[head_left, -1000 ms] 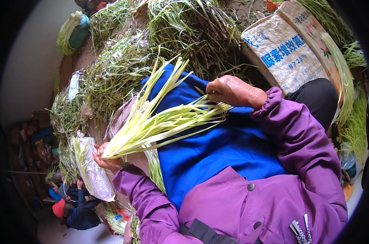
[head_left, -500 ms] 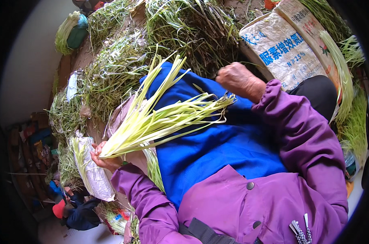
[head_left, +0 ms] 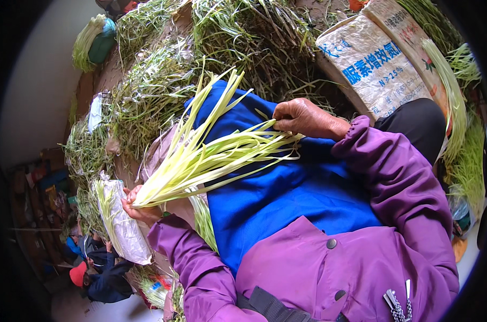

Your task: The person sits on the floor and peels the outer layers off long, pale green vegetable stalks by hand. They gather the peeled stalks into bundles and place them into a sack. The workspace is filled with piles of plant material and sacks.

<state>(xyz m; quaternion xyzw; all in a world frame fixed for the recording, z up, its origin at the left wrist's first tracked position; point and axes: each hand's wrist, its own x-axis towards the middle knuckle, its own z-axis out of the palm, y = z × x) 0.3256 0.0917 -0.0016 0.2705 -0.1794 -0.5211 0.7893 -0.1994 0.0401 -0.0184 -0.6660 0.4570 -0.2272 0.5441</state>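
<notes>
A bunch of long, pale yellow-green chives [head_left: 200,161] fans out over the blue cloth [head_left: 286,188] on my lap. Its whitish bases are gripped by my left hand [head_left: 141,206], whose fingers wrap round them. At the far, loose end of the bunch is my right hand [head_left: 308,118], closed with thumb and fingers pinching at a leaf tip. What exactly lies between those fingertips is partly hidden. One part of the bunch points up and away, the other spreads right toward my right hand.
Heaps of tangled green leaves [head_left: 152,86] lie beyond my knees. A printed woven sack [head_left: 377,64] stands at the far right, with pale chives [head_left: 447,102] laid over it. A white wrapped bundle [head_left: 125,225] lies by my left hand. Someone in a red hat [head_left: 78,273] is at lower left.
My right hand has come down and left from beyond the leaf ends and now pinches at the tips. The dry, dark ends seen there before no longer show. The left hand stays nearly still.
</notes>
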